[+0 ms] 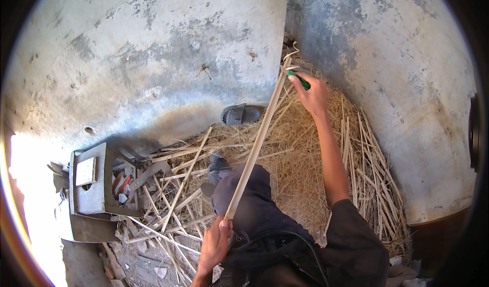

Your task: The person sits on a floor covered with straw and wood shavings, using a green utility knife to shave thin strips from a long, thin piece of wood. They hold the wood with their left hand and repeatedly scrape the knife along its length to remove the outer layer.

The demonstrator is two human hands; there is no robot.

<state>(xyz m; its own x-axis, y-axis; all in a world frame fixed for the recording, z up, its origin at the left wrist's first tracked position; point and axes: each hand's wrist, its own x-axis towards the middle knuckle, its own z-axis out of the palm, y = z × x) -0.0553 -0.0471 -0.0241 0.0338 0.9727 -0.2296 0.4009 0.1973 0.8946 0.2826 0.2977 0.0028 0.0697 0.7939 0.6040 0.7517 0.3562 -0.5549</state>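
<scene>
A long, pale strip of split bamboo or wood (258, 143) slants across the view from my lap up toward the wall corner. My left hand (214, 243) is closed around its near end, by my thigh. At the far end, my right hand (312, 94), arm stretched out, grips a green-handled knife (300, 80). The knife's blade meets the strip there, though most of it is too small to make out. A thin curled shaving (293, 52) stands up from the strip just beyond the knife.
Fine straw-like shavings (300, 170) cover the floor. Long strips (374, 180) are heaped along the right wall, and others (175, 205) lie crisscrossed at left beside a worn wooden box (104, 185) with odds and ends. A grey sandal (239, 114) lies by the back wall (168, 58).
</scene>
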